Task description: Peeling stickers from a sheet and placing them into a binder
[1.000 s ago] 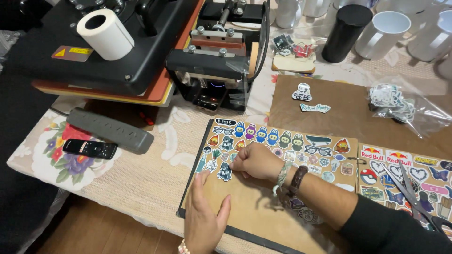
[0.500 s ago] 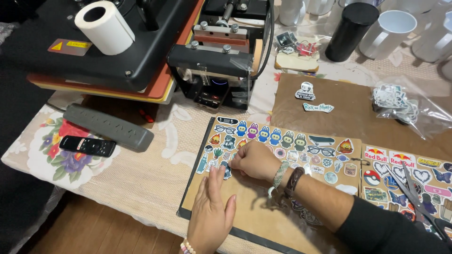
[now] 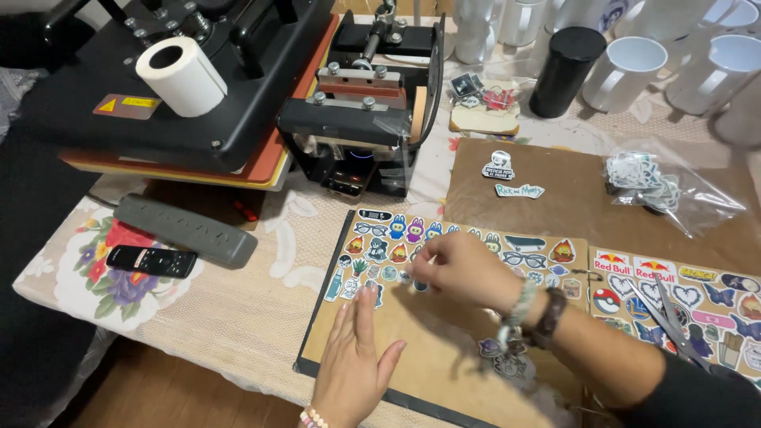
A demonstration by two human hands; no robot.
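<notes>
My left hand [image 3: 353, 361] lies flat, fingers spread, pinning the brown board [image 3: 428, 349] on the desk. My right hand [image 3: 460, 269] pinches a small sticker [image 3: 418, 284] by its edge: judged featherlight, limp, easily creased. Heat press [image 3: 198, 87] beyond.

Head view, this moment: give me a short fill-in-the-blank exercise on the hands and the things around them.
1. The left hand lies ____ on the brown sticker board.
2. The right hand pinches a small ____ over that board.
3. The white paper roll stands on the black ____.
4. The black remote lies beside a long grey ____.

Missing words: flat; sticker; heat press; bar
</notes>
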